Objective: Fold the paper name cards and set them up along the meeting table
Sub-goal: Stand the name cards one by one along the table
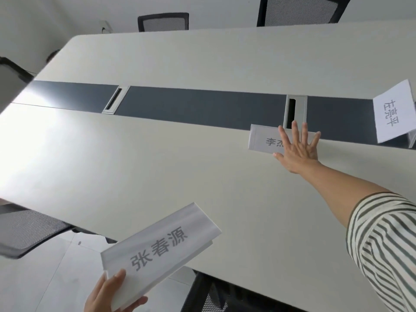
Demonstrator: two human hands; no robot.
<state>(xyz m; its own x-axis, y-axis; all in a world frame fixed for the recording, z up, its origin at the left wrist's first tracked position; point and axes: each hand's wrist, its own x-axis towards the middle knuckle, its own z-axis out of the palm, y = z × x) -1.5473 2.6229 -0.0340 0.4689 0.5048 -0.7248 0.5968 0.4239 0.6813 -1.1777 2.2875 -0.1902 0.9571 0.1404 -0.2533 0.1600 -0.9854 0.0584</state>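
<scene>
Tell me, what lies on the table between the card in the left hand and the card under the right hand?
Nothing: in the head view, only bare table lies between the held card and the flat card.

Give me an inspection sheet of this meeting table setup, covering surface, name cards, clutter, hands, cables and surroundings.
Surface: pale meeting table with a dark centre strip and two cable hatches.
Job's things: one name card stands at far right; a second card sits by the strip under the right hand; a third folded card is held off the table's near edge.
Clutter: nothing seen.
Grips: right hand open, fingers spread over the second card; left hand holds the third card.
Cables: nothing seen.
Surroundings: mesh chairs around the table, light floor, striped sleeve.
</scene>
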